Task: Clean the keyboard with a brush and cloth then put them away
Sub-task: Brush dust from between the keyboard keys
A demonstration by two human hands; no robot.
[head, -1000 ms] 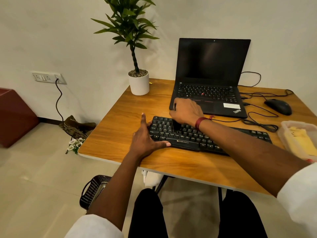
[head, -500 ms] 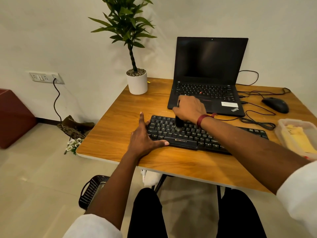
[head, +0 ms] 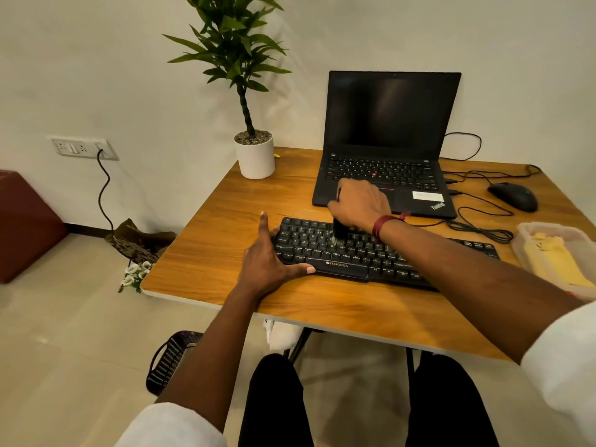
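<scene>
Rightward along the keys the brush [head: 340,232] has crept, a little further from the left end of the keyboard [head: 354,253] than before. Nearest, the left grip [head: 267,259] lies flat and open, thumb along the keyboard's front edge, fingers at its left end, bracing it. Just beyond, the right grip [head: 361,204] is curled round the brush, bristles down on the middle rows. Too hard a stroke could pop a keycap or skid the board into the laptop [head: 383,175] just behind this grip. The cloth [head: 554,262] waits in a tub [head: 529,225] well to its right.

Left hand [head: 267,264] flat, right hand [head: 359,204] curled.
</scene>
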